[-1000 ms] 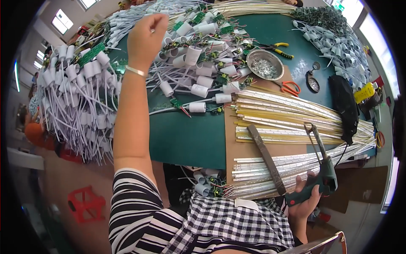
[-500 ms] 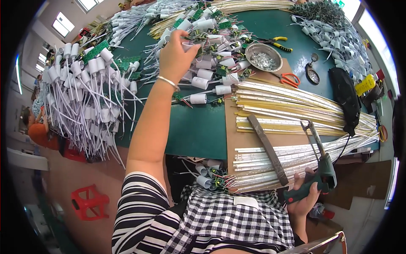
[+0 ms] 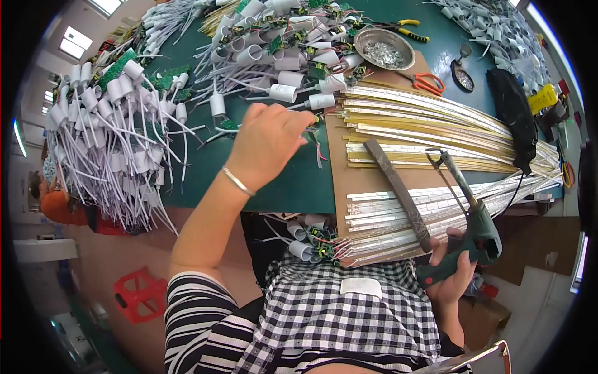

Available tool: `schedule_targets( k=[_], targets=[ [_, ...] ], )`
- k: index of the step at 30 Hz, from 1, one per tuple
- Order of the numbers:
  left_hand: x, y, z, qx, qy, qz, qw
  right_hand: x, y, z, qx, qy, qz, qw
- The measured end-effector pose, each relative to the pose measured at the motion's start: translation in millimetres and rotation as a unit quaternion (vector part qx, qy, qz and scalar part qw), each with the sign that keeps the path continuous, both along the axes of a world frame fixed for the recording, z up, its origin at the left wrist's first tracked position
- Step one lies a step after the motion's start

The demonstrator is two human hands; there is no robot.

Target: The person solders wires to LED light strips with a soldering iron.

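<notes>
The left hand (image 3: 268, 143), curled but its hold unclear, has dropped to mid-frame beside white cylindrical housings (image 3: 283, 93), nearer the soldering gun (image 3: 481, 234) the right hand (image 3: 453, 274) clasps.

Shows matt plastic on soldering gun (image 3: 482, 235), shiny metal on bowl (image 3: 407, 47), smooth plastic on white cylinders (image 3: 283, 93), cloth on apron (image 3: 317, 318).

No txt, nos. or signs legible; any print on yellow bottle (image 3: 543, 98) too sm. to read.
</notes>
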State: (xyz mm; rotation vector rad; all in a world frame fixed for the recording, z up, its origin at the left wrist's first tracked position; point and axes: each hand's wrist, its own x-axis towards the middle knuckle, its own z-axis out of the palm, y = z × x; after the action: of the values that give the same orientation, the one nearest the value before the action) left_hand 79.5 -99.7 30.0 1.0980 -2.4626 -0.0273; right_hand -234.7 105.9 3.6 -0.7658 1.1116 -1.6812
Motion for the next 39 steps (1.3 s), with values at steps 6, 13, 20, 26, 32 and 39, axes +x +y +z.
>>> schedule_targets(
  k=[6, 13, 20, 26, 32, 39],
  targets=[
    [8, 3, 35, -0.284, -0.027, -0.055, 0.957, -3, 2, -3, 0.025, -0.001, -0.021, 0.999],
    [23, 40, -35, -0.137, -0.159, -0.054, 0.976, -2, 0, 0, 0.040, 0.012, 0.007, 0.999],
    [16, 47, -26, -0.117, -0.120, -0.066, 0.984, -6, 0, -4, 0.069, 0.005, 0.013, 0.998],
    [8, 38, -41, -0.061, -0.095, -0.160, 0.981, 5, 1, -1, 0.039, -0.001, -0.007, 0.999],
    [-23, 64, -38, 0.130, 0.118, -0.084, 0.981, 7, 15, 2, 0.080, 0.012, 0.014, 0.997],
    [-38, 74, -30, 0.131, 0.143, -0.030, 0.981, 15, 11, 15, 0.133, -0.026, 0.073, 0.988]
  ],
)
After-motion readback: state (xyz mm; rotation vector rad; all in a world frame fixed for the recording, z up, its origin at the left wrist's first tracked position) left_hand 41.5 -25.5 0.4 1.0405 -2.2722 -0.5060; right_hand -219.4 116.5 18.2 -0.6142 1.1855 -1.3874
